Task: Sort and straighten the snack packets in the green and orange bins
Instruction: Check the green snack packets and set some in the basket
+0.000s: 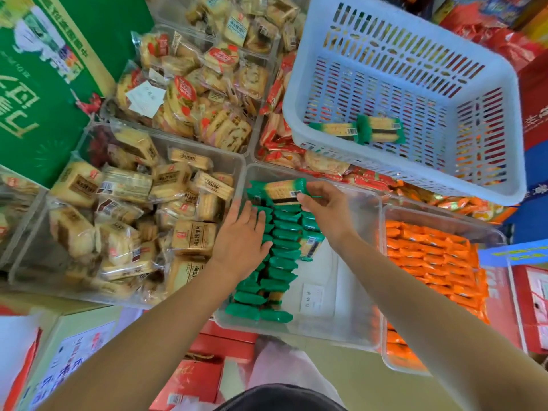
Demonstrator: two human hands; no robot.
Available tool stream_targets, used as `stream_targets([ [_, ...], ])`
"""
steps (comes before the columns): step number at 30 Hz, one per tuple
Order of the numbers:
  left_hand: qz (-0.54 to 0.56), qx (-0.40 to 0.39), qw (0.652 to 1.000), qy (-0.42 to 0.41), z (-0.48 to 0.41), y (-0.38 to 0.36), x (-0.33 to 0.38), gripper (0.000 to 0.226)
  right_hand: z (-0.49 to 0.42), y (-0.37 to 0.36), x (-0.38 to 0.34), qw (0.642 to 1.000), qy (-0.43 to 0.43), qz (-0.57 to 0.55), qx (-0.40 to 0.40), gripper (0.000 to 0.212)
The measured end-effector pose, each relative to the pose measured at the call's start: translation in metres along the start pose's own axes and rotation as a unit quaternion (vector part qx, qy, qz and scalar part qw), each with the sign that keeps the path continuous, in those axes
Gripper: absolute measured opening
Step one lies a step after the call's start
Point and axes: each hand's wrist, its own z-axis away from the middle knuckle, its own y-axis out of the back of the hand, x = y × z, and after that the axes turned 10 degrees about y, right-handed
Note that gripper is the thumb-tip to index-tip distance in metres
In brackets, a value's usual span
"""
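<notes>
The left hand (pixel 241 238) lies palm down with straight fingers together, pressing on the far-left part of the green packets (pixel 281 253). The right hand (pixel 327 210) reaches further in. Its thumb and fingers pinch the right end of one packet (pixel 277 188), held crosswise over the far end of the rows. Both forearms are bare.

The green packets stand in two close rows along the left side of a clear bin (pixel 350 327). One more lies loose beside them, and the right half of the bin shows a pale liner. Just to the right, a second clear bin (pixel 444 222) is packed with rows of orange packets (pixel 436 259).

A pale slotted basket (pixel 400 43) rests tilted on the stock beyond and holds two more green packets (pixel 367 130). More clear bins to the left and beyond are heaped with pale cake packs (pixel 133 209). A green carton (pixel 44 99) stands at far left, and red boxes (pixel 204 378) lie below the bins.

The held packet has a clear window and a barcode near the pinched end. A paper slip (pixel 312 295) on the liner carries handwriting too faint to read. The carton bears large pale characters that I cannot make out, and the print on the cake packs is blurred.
</notes>
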Motion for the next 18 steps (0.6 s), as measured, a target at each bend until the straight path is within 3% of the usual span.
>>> stream_targets([
  [5, 0.041, 0.014, 0.998, -0.034, 0.016, -0.007, -0.014, 0.067, -0.010, -0.020, 0.008, 0.989, 0.070, 0.112, -0.067, 0.016],
  [13, 0.036, 0.047, 0.997, -0.045, 0.018, -0.016, -0.020, 0.070, -0.013, -0.059, 0.021, 0.934, 0.155, 0.294, -0.130, 0.023],
  [18, 0.053, 0.085, 0.994, -0.042, 0.017, -0.020, -0.020, 0.063, -0.012, -0.058, 0.031, 0.890, 0.243, 0.373, -0.096, 0.013],
])
